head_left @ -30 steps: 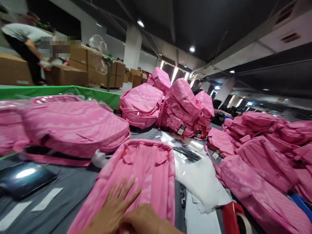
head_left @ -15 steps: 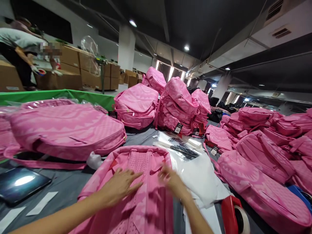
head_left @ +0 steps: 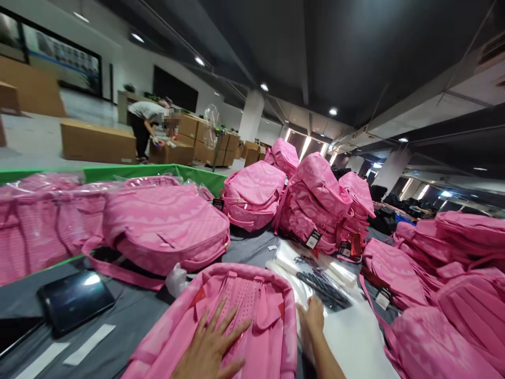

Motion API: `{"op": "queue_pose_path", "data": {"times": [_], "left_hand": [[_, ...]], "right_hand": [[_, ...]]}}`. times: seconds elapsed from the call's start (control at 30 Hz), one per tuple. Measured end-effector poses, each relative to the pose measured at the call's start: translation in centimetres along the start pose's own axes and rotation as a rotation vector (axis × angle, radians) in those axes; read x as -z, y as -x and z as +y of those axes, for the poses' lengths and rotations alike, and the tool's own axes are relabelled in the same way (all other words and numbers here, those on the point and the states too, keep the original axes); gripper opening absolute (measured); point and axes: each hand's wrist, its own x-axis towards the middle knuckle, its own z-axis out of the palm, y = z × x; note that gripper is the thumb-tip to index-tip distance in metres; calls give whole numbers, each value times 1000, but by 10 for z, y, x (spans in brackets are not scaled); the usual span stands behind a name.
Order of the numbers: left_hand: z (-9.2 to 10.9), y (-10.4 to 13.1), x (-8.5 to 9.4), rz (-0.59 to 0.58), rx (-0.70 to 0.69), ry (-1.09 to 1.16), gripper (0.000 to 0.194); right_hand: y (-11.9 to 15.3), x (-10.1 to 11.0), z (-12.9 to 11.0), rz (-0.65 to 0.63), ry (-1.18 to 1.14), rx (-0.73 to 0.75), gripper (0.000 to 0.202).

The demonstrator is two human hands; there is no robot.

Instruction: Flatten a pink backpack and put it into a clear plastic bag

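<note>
Left hand flat, fingers spread, on the pink backpack lying back-up at the tabletop's near edge. Right hand at its right side, touching the clear bags; grip unclear. Risk: dragging the backpack could snag those bags or knock the tablet at left. Piled backpacks crowd the back and right; only bare grey strip is near-left.

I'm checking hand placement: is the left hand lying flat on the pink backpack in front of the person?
Yes, the left hand lies palm down with fingers spread on the pink backpack.
</note>
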Motion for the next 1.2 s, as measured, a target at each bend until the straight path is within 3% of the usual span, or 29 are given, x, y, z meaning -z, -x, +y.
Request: {"op": "queue_pose_path", "data": {"times": [0.07, 0.13, 0.27, 0.37, 0.47, 0.57, 0.67, 0.77, 0.83, 0.9, 1.03, 1.1, 1.2], "left_hand": [[-5, 0, -6, 5, 5, -15, 69], [-5, 1, -7, 0, 22, -25, 69], [0, 2, -3, -30, 46, -7, 67], [-4, 1, -10, -15, 38, 6, 68], [-10, -1, -20, 35, 16, 21, 70], [-12, -3, -19, 61, 0, 45, 67], [-5, -6, -10, 90, 6, 109, 62], [12, -6, -3, 130, -45, 303, 50], [32, 0, 2, 129, -64, 614, 52], [56, 13, 9, 104, 0, 1090, 68], [95, 44, 35, 82, 376, 2027, 81], [102, 56, 49, 160, 604, 2206, 77], [104, 67, 62, 218, 832, 2120, 64]], "right_hand": [[-8, -10, 10, -25, -14, -35, 20], [-25, -5, 23, -38, -24, -76, 29], [-70, 41, 46, 77, -8, -159, 35], [-89, 79, 39, 171, -47, -50, 42], [-86, 108, 1, 159, -137, 217, 56], [-64, 133, -56, 81, -210, 465, 65], [-24, 159, -111, 15, -263, 641, 62], [28, 175, -142, 38, -295, 849, 51], [60, 171, -145, 67, -280, 954, 47], [87, 155, -137, 61, -264, 996, 44], [132, 111, -111, 35, -343, 964, 42], [151, 94, -100, 27, -378, 938, 41], [174, 79, -85, -30, -326, 924, 45]]}}
